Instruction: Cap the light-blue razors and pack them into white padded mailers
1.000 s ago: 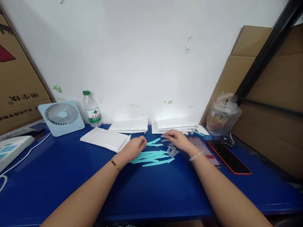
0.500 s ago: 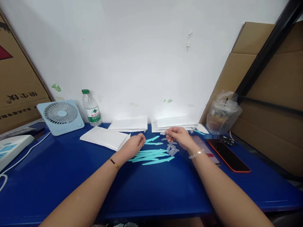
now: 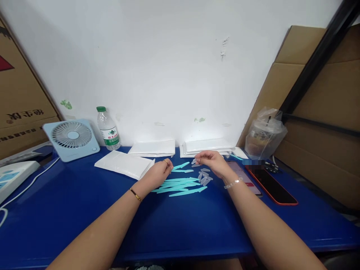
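My right grip is pinched nearly shut: the thumb and finger of the right hand (image 3: pixel 209 160) meet at one end of a clear blade cover (image 3: pixel 193 161), which I judge they have hold of. Half a second ago those fingertips sat slightly higher and the cover lay flatter; now they have dipped and it tilts more steeply. I read that as the right side adjusting its hold, while the left hand (image 3: pixel 161 172) has hardly moved. My left grip is curled closed next to two turquoise razors (image 3: pixel 181 165), but I can't tell whether it has one.

Taking the turquoise razor pile (image 3: pixel 182 184) as my clock centre, the pinched cover is at one o'clock and the two separate razors at twelve. The loose clear covers (image 3: pixel 204 179) lie at three o'clock, just beside the pile's end. The left hand is at ten, with a white mailer (image 3: pixel 120 165) beyond it. On the same blue worktop (image 3: pixel 180 225), a red-edged phone (image 3: pixel 277 189) lies well out at three.
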`<act>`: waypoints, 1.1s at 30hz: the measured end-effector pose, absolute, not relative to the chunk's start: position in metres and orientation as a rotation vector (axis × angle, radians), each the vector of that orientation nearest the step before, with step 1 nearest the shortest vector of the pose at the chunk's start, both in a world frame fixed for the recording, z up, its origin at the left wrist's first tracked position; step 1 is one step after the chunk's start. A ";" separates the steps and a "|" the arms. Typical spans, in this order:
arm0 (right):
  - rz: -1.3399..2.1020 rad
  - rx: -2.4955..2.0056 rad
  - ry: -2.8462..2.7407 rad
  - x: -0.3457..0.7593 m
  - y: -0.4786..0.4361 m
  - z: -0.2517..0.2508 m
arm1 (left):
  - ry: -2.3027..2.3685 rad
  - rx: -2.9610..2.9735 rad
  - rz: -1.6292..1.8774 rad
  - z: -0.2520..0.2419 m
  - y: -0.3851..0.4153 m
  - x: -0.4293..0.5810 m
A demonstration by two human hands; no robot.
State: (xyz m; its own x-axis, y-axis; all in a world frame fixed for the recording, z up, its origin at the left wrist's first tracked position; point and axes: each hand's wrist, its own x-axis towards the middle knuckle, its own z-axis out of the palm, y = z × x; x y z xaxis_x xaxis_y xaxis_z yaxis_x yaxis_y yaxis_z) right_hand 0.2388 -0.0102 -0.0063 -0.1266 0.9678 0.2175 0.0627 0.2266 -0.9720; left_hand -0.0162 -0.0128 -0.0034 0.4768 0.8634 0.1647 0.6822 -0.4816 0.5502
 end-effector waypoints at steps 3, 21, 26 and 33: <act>1.109 -1.017 -1.475 0.234 -0.012 -0.009 | 1.284 2.319 0.596 -0.002 -0.014 -0.016; 0.221 -1.528 -2.188 0.245 0.001 -0.027 | 1.331 2.501 0.570 -0.010 -0.008 -0.014; 0.112 -1.590 -2.179 0.238 0.000 -0.025 | 1.175 2.452 0.364 -0.013 -0.011 -0.014; 0.678 -1.387 -1.871 0.244 -0.005 -0.013 | 1.267 2.315 0.496 -0.015 -0.009 -0.013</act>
